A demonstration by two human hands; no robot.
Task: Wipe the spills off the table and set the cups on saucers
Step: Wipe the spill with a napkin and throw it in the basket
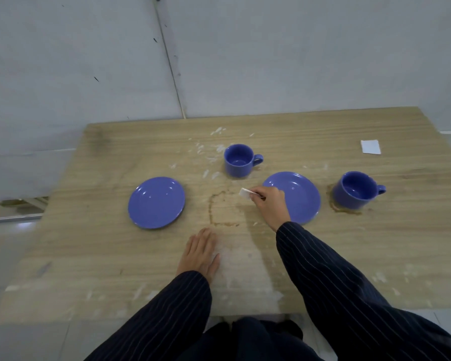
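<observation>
Grey wall panels (89, 61) back a wood-grain counter (323, 243) flecked w/ white scuffs. Left saucer (156, 202) sits well left of the right hand (268, 204); right saucer (301, 196) lies just under and beyond its wrist. Far cup (238, 160) stands upright beyond the fingers, near cup (354, 190) off to the hand's right in a brown ring spill (336, 208) — neither on a saucer. Brown smear outline (215, 209) lies left of the right hand, ahead of the left hand (199, 252), which rests flat, fingers straight. Right hand pinches a small white wipe (245, 192) against the counter. Spare white tissue (370, 146) — far right corner.
</observation>
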